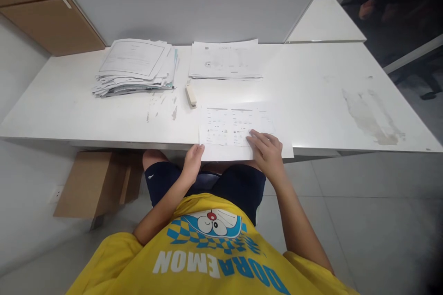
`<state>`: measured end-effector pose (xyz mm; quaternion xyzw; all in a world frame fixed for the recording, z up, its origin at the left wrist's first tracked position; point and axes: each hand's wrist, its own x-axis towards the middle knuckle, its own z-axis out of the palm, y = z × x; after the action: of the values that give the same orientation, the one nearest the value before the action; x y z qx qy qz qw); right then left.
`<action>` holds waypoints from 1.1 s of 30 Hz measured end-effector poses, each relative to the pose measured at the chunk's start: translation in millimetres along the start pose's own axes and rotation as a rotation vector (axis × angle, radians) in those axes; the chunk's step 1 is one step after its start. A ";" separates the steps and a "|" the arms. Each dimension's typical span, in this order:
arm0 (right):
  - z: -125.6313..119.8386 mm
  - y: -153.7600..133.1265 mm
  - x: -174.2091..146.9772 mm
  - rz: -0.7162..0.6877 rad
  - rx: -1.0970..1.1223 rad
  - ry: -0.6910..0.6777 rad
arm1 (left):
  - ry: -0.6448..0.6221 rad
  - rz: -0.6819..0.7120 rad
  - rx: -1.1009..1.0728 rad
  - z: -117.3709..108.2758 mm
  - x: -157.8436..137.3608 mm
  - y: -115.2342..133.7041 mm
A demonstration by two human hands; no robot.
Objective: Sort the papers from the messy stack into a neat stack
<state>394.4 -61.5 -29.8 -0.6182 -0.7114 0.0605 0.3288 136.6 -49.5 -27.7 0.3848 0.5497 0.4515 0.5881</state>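
Printed sheets of paper (224, 124) lie at the front edge of the white desk, their near side overhanging it. A smaller printed sheet seems to rest on a larger one. My left hand (194, 162) pinches the near left edge of the sheets, thumb on top and the other fingers mostly hidden. On the right side, my right hand (268, 152) rests on the paper with its fingers bent loosely and pointing left. Beyond the sheets, slightly left, lies a small cream-coloured stapler (190, 96), touched by neither hand.
A thick, uneven stack of papers (133, 62) stands at the back left of the desk (311, 101). A thinner pile of printed sheets (224, 59) lies right of it, by the grey partition (194, 0). Under the desk's left side is a brown box-like piece (85, 184).
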 end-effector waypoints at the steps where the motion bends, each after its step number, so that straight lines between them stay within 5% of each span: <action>1: -0.4 -4.3 -6.0 0.018 0.039 0.078 | 0.039 -0.011 -0.033 5.6 -0.2 1.2; 6: 15.4 -39.0 -51.5 0.403 0.335 0.493 | 0.043 -0.094 -0.114 16.6 -2.3 -2.3; 10: 37.1 -74.2 -78.6 0.675 0.879 0.350 | 0.014 -0.084 -0.113 10.6 -10.1 -10.3; 14: 43.3 -103.5 -97.8 0.594 1.058 0.344 | 0.027 -0.111 -0.129 2.9 -22.6 -13.8; 17: 48.3 -118.6 -110.5 0.521 1.184 0.003 | 0.023 -0.128 -0.145 1.4 -29.9 -9.4; 19: 54.8 -122.8 -112.1 0.632 1.333 -0.100 | 0.013 -0.130 -0.148 1.3 -32.8 -4.8; 22: 61.1 -117.7 -98.3 0.867 1.486 0.155 | -0.014 -0.130 -0.118 -4.2 -32.3 -0.3; 27: 55.2 -94.1 -54.8 0.994 1.358 0.670 | -0.104 -0.066 0.189 -35.7 -15.8 0.3; 33: 55.0 -89.3 -39.4 1.051 1.290 0.795 | -0.157 -0.079 0.034 -51.3 -0.1 1.0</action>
<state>290.3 -100.5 -43.9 -0.5340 -0.0020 0.3701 0.7602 85.5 -51.5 -31.9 0.4069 0.5243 0.3870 0.6402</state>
